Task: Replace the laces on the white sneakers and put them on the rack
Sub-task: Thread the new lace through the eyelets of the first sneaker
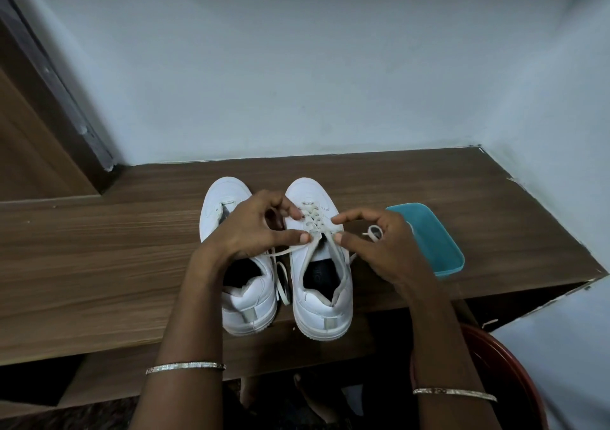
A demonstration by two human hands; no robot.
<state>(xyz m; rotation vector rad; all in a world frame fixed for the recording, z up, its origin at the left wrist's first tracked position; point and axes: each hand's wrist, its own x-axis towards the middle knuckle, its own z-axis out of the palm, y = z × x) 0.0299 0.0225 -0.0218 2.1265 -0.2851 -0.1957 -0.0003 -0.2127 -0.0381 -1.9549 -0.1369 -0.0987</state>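
Observation:
Two white sneakers stand side by side on a wooden shelf top [99, 248], toes toward the wall. The left sneaker [246, 301] has no lace in its eyelets. The right sneaker [321, 294] carries an off-white lace [312, 220] threaded through its front eyelets. My left hand [254, 228] pinches the lace at the left side of the eyelet row. My right hand [379, 245] pinches the lace at the right side. One loose lace end [282, 284] trails down between the shoes. Another lace end [374, 231] curls over my right hand.
A teal plastic tray [439, 248] lies on the shelf just right of my right hand. A pale wall runs behind and to the right. A brown door frame [49, 99] stands at the left. A red round tub [508, 380] sits below at the lower right.

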